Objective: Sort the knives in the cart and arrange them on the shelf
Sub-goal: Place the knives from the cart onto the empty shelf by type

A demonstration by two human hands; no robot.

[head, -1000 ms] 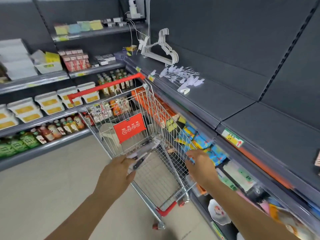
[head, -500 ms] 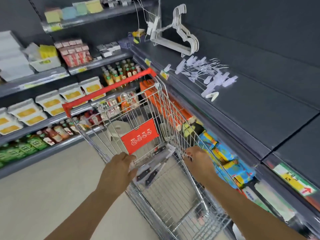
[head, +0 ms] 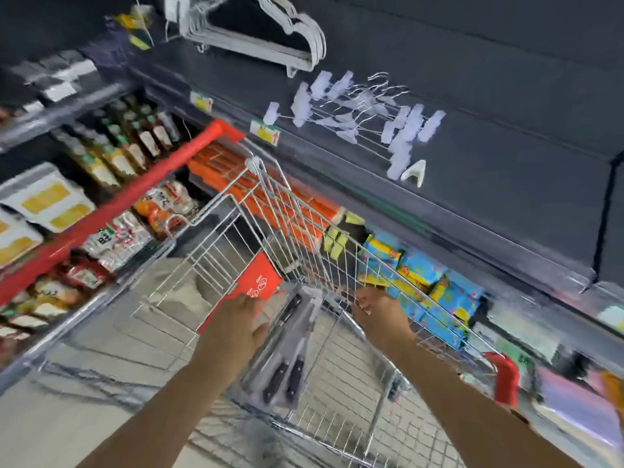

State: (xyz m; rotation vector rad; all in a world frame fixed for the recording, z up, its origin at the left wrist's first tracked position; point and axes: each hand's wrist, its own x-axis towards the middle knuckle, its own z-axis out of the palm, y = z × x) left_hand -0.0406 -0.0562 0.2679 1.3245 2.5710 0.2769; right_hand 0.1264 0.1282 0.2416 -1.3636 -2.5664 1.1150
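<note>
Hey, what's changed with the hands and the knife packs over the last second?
The left hand has kept its grip on the knife packs, which now stick out further below it, black handles toward the person. The view has swung in closer over the cart. The right hand stays on the cart's wire rim; nothing was let go.

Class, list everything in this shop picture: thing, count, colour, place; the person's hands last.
cart: one, silver wire, red handle, in the aisle.
knife packs: at least three black handles, clear wrap, in the cart.
sign: one, red, in the cart.
hangers: a bunch, white, upper shelf.
clip hangers: a pile, white, same shelf.
packets: several, blue and yellow, below that shelf.
left hand: holds the knife packs.
right hand: grips the cart's rim.
</note>
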